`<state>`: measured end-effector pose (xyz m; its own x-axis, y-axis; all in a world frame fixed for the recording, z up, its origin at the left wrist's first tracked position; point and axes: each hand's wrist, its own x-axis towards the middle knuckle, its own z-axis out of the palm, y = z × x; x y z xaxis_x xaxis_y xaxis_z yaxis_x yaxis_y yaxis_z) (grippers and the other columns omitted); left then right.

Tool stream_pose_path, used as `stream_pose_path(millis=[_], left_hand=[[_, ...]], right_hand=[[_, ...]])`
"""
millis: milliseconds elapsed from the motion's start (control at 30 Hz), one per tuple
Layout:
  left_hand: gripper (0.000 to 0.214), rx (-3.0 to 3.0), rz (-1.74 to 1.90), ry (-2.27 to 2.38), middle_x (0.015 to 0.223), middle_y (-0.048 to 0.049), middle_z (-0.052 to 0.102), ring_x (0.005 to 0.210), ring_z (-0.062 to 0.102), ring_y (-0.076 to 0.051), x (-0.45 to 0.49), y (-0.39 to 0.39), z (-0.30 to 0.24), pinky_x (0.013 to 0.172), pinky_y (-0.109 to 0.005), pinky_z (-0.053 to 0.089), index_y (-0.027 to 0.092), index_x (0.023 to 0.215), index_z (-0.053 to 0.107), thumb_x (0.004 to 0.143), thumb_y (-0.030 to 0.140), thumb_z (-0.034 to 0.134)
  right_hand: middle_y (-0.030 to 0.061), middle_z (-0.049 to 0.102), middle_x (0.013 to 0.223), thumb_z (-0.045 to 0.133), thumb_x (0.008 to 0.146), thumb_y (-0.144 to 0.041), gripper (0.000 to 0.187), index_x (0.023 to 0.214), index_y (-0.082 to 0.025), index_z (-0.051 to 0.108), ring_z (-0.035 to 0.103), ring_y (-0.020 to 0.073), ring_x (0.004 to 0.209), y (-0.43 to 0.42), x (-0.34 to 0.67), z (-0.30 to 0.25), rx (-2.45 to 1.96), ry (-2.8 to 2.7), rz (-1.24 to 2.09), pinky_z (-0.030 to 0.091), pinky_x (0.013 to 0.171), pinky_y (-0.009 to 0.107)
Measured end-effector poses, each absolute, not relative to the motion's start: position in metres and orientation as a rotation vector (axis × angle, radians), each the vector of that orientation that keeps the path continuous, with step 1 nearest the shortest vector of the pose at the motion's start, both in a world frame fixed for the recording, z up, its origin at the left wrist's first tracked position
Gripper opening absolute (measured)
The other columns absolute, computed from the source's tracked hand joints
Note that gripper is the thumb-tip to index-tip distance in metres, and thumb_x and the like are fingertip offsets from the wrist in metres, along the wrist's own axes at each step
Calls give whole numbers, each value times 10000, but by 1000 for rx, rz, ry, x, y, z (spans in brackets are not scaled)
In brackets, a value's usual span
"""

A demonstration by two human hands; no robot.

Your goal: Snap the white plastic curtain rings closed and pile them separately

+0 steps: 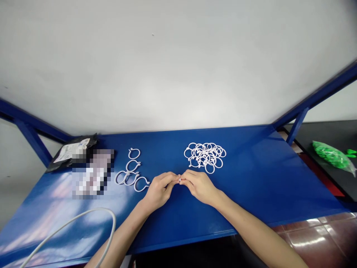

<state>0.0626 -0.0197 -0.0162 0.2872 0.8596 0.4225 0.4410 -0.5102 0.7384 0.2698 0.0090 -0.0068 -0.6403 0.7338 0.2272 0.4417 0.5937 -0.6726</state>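
A: Grip? Left hand (pixel 159 189) and right hand (pixel 198 185) meet fingertip to fingertip, pinched tight on a small white ring piece (pixel 180 180), mostly hidden, just above the blue table (pixel 264 178), centre near.

B: Counts?

A: Five loose white rings (pixel 131 172) just left of the left hand. Tangled ring pile (pixel 205 155) far of the right hand, too overlapped to count.

B: Writing?

A: Black bag (pixel 73 150) far left, white label, unreadable. One white cable (pixel 83 217) near left.
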Motion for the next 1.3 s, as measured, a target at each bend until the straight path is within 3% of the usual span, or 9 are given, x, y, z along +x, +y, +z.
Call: stream_pose_path(millis=[267, 467, 600, 700, 767, 900, 1067, 1167, 1300], left_hand=[[250, 2135, 1095, 1228, 839, -44, 779, 730, 734, -155, 62, -23, -17, 715, -278, 591, 230, 926, 733, 996, 174, 499], [193, 2277, 1071, 1270, 1000, -49, 791, 872, 727, -179, 60, -15, -11, 808, -310, 554, 248, 1085, 725, 1002, 210, 555], [327, 2324, 936, 1934, 1152, -132, 746, 1036, 663, -298, 36, -5, -5, 932, -444, 483, 201, 1287, 660, 988, 266, 545], [457, 2109, 618, 2529, 1153, -228, 697, 1091, 594, -398, 13, -2, -3, 889, -507, 448, 84, 1345, 601, 968, 330, 524], [462, 2064, 340, 2656, 1096, -238, 699, 1058, 578, -416, 2, -3, -2, 841, -504, 432, 63, 1322, 606, 966, 334, 491], [396, 2154, 148, 2592, 1032, -193, 731, 987, 583, -376, -4, -6, -6, 808, -464, 399, 118, 1282, 633, 975, 224, 405], [310, 2194, 592, 2326, 1059, -151, 728, 1017, 605, -341, 7, 0, -11, 859, -461, 434, 170, 1203, 627, 946, 187, 455], [233, 2049, 917, 1978, 1021, -97, 686, 952, 643, -259, 21, -1, -11, 844, -396, 491, 196, 1131, 579, 917, 180, 487], [166, 1789, 977, 1472, 910, -16, 640, 786, 649, -160, 43, -12, -6, 762, -311, 526, 223, 1096, 520, 933, 191, 507]], right_hand=[[25, 686, 846, 410, 1095, -309, 342, 915, -206, 683, 632, 135, 683, 8, 267, -10, -923, -2416, 599, 474, 634, 247], [40, 729, 920, 457, 1089, -350, 293, 1014, -201, 698, 692, 150, 771, 12, 268, -11, -924, -2267, 559, 535, 710, 263], [59, 733, 1050, 494, 1076, -327, 239, 1098, -222, 707, 716, 169, 869, 25, 281, -5, -1118, -2202, 354, 547, 719, 267], [94, 693, 1094, 484, 1067, -310, 252, 1075, -204, 712, 696, 175, 778, 35, 292, 0, -1417, -2139, 171, 514, 591, 272], [115, 664, 1124, 486, 1056, -308, 255, 1070, -191, 711, 670, 169, 708, 38, 297, 2, -1551, -2138, 119, 488, 530, 277], [142, 626, 1158, 530, 1025, -329, 241, 1084, -179, 709, 659, 191, 719, 37, 296, 3, -1603, -2171, 102, 476, 497, 286], [154, 617, 1151, 507, 1032, -361, 285, 1099, -179, 715, 654, 194, 730, 30, 288, 8, -1555, -2084, 153, 504, 515, 295], [141, 642, 1142, 509, 1034, -343, 271, 1130, -187, 708, 687, 212, 818, 23, 282, 10, -1416, -2131, 212, 559, 598, 311], [139, 607, 1343, 520, 1033, -321, 311, 1308, -210, 613, 712, 201, 899, 10, 268, 7, -1153, -2236, 478, 603, 711, 340]])
